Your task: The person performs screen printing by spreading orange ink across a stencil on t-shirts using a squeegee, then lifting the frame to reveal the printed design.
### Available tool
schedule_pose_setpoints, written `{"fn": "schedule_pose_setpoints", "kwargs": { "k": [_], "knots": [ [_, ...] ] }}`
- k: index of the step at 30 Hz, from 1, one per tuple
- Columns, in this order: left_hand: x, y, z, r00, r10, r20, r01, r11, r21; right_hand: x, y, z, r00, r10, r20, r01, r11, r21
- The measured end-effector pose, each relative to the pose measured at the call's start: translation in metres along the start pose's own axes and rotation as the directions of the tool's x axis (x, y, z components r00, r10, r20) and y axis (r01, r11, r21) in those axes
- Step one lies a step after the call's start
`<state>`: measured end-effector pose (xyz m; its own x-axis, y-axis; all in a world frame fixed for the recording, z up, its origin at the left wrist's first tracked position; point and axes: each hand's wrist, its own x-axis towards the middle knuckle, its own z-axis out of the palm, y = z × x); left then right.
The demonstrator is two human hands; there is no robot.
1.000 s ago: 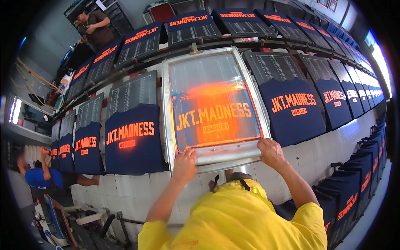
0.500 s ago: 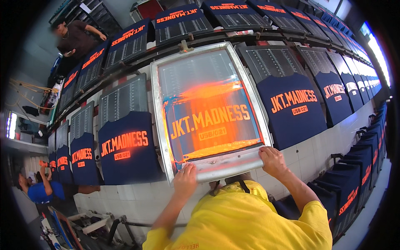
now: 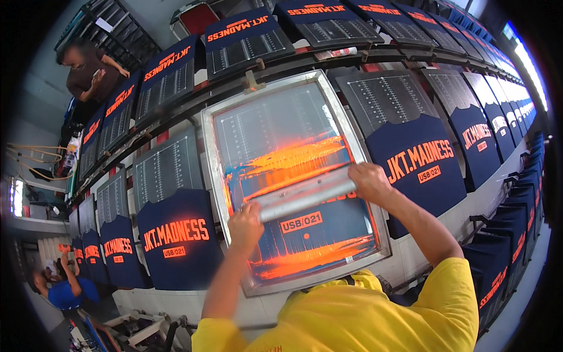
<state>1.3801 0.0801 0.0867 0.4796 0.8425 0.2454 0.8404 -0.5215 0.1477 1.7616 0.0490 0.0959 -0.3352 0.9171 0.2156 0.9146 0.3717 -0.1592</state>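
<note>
Both my hands grip a long metal squeegee (image 3: 302,195), one at each end. My left hand (image 3: 245,224) is closed round its left end and my right hand (image 3: 370,184) round its right end. The squeegee lies across the middle of a metal-framed printing screen (image 3: 209,144), slightly higher at the right. Wet orange ink (image 3: 296,155) forms a thick band beyond it, and a streaky ink strip (image 3: 316,257) lies near the close edge. Through the mesh shows dark navy cloth with orange print; the squeegee hides part of the lettering.
Navy shirts with orange print lie on dark boards on either side, such as the left shirt (image 3: 173,258) and right shirt (image 3: 419,182). Another row of boards (image 3: 249,50) runs behind. A person in dark clothes (image 3: 88,76) stands far left; one in blue (image 3: 73,293) is lower left.
Both hands have pushed the squeegee from the screen's near edge to its middle. Orange ink is now gathered beyond it, and the near mesh shows more navy. The view has shifted slightly.
</note>
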Motion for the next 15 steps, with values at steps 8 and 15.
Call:
{"fn": "schedule_pose_setpoints", "kwargs": {
  "k": [8,15],
  "knots": [
    [0.062,-0.025,-0.008,0.994,-0.050,0.097,0.049,0.999,0.009,0.072,0.032,-0.012,0.956,0.116,0.269,-0.099,0.992,-0.076],
    [0.051,-0.030,-0.056,0.996,-0.064,0.055,0.065,0.997,-0.032,0.072,-0.001,-0.050,0.997,0.030,0.069,-0.026,0.998,-0.063]
  ]
}}
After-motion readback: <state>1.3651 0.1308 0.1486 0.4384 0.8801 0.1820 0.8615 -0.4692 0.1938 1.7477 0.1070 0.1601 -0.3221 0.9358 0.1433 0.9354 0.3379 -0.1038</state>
